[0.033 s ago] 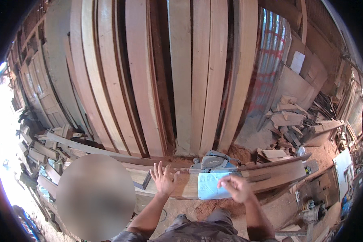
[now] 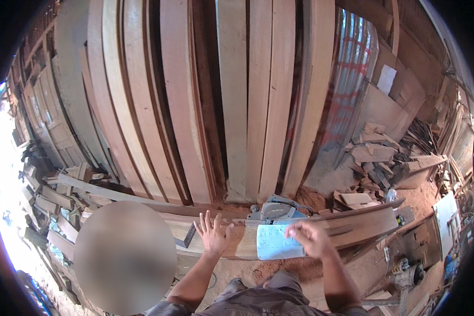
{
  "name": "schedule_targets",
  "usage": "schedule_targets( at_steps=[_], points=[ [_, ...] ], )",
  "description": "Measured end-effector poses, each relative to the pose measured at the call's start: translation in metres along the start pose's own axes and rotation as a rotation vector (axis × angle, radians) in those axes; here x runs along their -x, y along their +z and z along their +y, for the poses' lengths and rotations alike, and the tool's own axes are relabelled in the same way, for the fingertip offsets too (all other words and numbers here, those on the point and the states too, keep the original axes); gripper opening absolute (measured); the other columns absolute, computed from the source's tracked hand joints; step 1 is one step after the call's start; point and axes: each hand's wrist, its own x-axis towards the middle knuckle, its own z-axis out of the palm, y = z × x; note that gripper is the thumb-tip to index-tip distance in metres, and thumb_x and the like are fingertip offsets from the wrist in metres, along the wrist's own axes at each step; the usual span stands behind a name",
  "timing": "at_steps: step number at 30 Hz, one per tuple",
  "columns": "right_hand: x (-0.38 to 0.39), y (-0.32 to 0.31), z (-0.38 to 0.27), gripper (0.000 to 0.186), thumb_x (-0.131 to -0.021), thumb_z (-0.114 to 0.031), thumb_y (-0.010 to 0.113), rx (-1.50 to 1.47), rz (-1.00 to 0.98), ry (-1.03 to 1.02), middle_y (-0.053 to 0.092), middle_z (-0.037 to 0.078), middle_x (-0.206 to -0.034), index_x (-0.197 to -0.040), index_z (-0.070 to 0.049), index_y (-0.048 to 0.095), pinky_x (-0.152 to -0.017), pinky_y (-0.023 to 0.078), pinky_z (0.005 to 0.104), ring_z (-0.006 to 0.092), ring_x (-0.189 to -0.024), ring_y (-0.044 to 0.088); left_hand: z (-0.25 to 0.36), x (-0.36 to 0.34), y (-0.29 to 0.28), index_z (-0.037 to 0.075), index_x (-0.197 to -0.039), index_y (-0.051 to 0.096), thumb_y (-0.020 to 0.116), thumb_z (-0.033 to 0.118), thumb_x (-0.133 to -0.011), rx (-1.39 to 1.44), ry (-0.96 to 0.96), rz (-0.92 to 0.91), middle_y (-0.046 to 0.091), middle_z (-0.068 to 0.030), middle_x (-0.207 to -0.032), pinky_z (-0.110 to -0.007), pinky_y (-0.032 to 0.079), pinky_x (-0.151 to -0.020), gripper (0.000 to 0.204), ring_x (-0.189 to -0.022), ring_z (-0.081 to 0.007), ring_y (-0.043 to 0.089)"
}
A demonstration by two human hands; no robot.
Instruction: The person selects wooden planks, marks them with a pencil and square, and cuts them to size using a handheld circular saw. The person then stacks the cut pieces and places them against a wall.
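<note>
My left hand (image 2: 214,235) is spread with its fingers apart over a long wooden plank (image 2: 242,245), and it holds nothing. Just left of its fingers lies a dark angled piece (image 2: 185,237), perhaps the corner of a try square. A pale sheet of paper (image 2: 273,247) with handwritten marks rests on the plank. My right hand (image 2: 312,239) is over the paper's right side with its fingers curled together. Whatever they pinch, if anything, is too small to make out. Behind the paper sits a grey-blue power tool (image 2: 280,209).
Tall boards (image 2: 179,105) lean upright beyond the plank. Offcuts (image 2: 371,152) are heaped at the right, with more scrap wood (image 2: 55,197) at the left. Reddish sawdust (image 2: 284,271) covers the ground near my legs. A blurred round patch hides the lower left.
My right hand has shifted slightly relative to the paper, and more of the writing shows. The whole view has moved a little. My left hand stays spread on the plank.
</note>
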Motion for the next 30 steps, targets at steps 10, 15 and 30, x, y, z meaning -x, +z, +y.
schedule_targets(
  at_steps=[10, 15, 30],
  points=[
    [-0.290, -0.121, -0.023, 0.049, -0.108, -0.036, 0.072, 0.333, 0.178, -0.070, 0.072, 0.016, -0.136, -0.143, -0.002, 0.064, -0.107, 0.055, 0.0389, 0.0238, -0.125, 0.070, 0.011, 0.004, 0.018, 0.015, -0.169, 0.040, 0.058, 0.064, -0.102, 0.000, -0.173, -0.239, 0.012, -0.0300, -0.180, -0.072, -0.008, -0.129, 0.085, -0.167, -0.0505, -0.002],
    [-0.446, -0.157, 0.004, 0.073, -0.100, -0.047, 0.078, 0.412, 0.309, 0.031, 0.063, 0.024, -0.150, -0.153, -0.003, 0.055, -0.113, 0.052, 0.0456, 0.0331, -0.138, 0.063, 0.010, -0.004, 0.009, 0.010, -0.167, 0.041, 0.061, 0.066, -0.098, -0.066, -0.228, -0.294, 0.014, -0.0342, -0.177, -0.073, -0.008, -0.129, 0.091, -0.166, -0.0539, -0.002],
    [-0.651, -0.223, 0.041, 0.108, -0.095, -0.078, 0.066, 0.182, 0.777, -0.112, 0.056, 0.033, -0.157, -0.147, 0.016, 0.056, -0.122, 0.042, 0.0459, 0.0433, -0.150, 0.051, 0.017, -0.009, 0.014, 0.005, -0.158, 0.052, 0.069, 0.072, -0.089, -0.160, -0.271, -0.314, 0.021, -0.0390, -0.172, -0.077, 0.003, -0.127, 0.097, -0.162, -0.0613, 0.009]
  ],
)
